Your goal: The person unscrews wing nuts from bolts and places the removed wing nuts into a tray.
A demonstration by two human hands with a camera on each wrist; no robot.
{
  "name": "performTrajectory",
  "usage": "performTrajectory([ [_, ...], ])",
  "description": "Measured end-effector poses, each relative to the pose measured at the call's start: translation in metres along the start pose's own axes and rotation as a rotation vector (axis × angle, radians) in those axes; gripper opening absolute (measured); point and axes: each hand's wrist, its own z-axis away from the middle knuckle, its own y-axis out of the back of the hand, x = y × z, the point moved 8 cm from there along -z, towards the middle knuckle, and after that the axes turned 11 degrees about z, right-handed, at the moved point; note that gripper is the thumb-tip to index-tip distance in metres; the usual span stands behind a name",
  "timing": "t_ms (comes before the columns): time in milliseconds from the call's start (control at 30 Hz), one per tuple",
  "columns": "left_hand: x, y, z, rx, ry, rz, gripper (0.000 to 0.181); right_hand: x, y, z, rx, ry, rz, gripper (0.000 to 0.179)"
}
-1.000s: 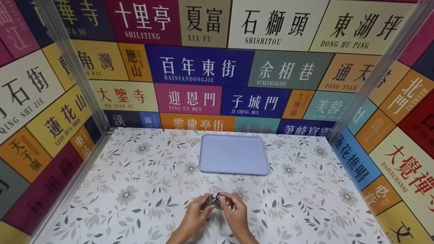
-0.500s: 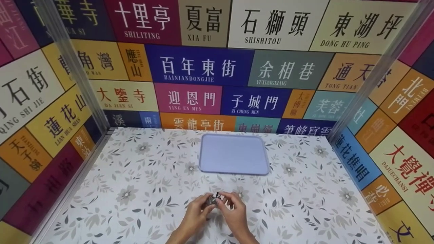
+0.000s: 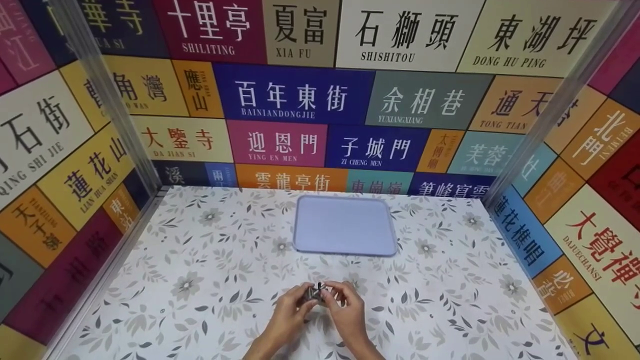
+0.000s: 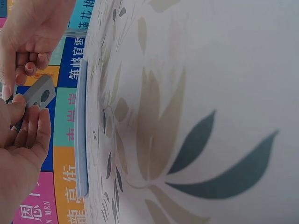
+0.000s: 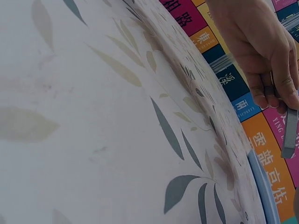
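Over the near middle of the table, my left hand [image 3: 291, 310] grips a small grey metal bracket [image 4: 42, 92] with round holes through its flat end. Its thumb and fingertips sit on either side of the part. In the right wrist view the bracket [image 5: 290, 133] appears as a narrow bar hanging below the left hand [image 5: 266, 53]. My right hand [image 3: 346, 310] meets it from the other side, thumb and forefinger pinching a small dark piece [image 3: 320, 286] that sticks up at the bracket. Fingers hide most of this piece, and I cannot tell its kind.
A light purple rectangular tray [image 3: 345, 225] lies beyond the hands toward the back wall. The table [image 3: 210, 280] has a white cover printed with grey leaves and flowers. Sign-covered walls [image 3: 295, 95] stand at the back and both sides.
The small dark piece leaned to the right before and now stands more upright. The right fingertips have shifted slightly at it. The left hand keeps its hold on the bracket.
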Motion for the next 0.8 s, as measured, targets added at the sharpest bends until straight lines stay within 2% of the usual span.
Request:
performTrajectory([
  [333,-0.0006,0.0009,-0.0016,0.004,0.008,-0.024,0.039,0.0061,0.0012,0.0009,0.003,-0.102,0.020,0.017],
  [600,-0.0003,0.0011,-0.0016,0.006,0.021,-0.025,0.038,0.0079,0.0014,0.0027,0.022,-0.121,0.010,0.016],
  [800,0.0008,0.0030,-0.0015,0.020,0.008,-0.041,0.037,0.0057,0.0021,0.0023,0.024,-0.084,-0.013,0.013],
])
